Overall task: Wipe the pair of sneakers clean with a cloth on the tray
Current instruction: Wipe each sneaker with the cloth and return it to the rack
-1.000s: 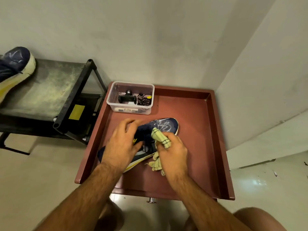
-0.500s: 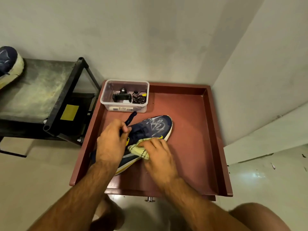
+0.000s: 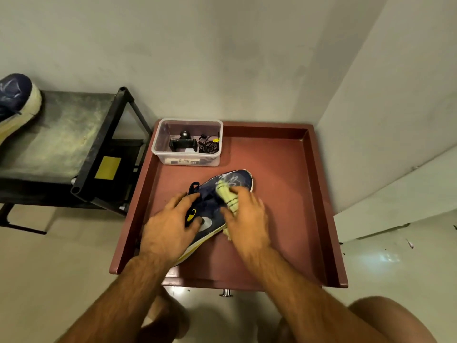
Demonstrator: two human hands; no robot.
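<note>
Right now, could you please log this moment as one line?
step: wiping | left hand: holds sneaker on tray | right hand: rubs cloth over the upper | second sneaker: on side rack

The right hand has carried the cloth forward along the sneaker on the tray: 0.5 s ago the cloth lay low against the shoe's side near the sole, and now it sits up on the upper, close to the toe, much as it did 1 s ago. The left hand has shifted too, its fingers now spread over the laces and tongue, its thumb on the shoe's side.
</note>
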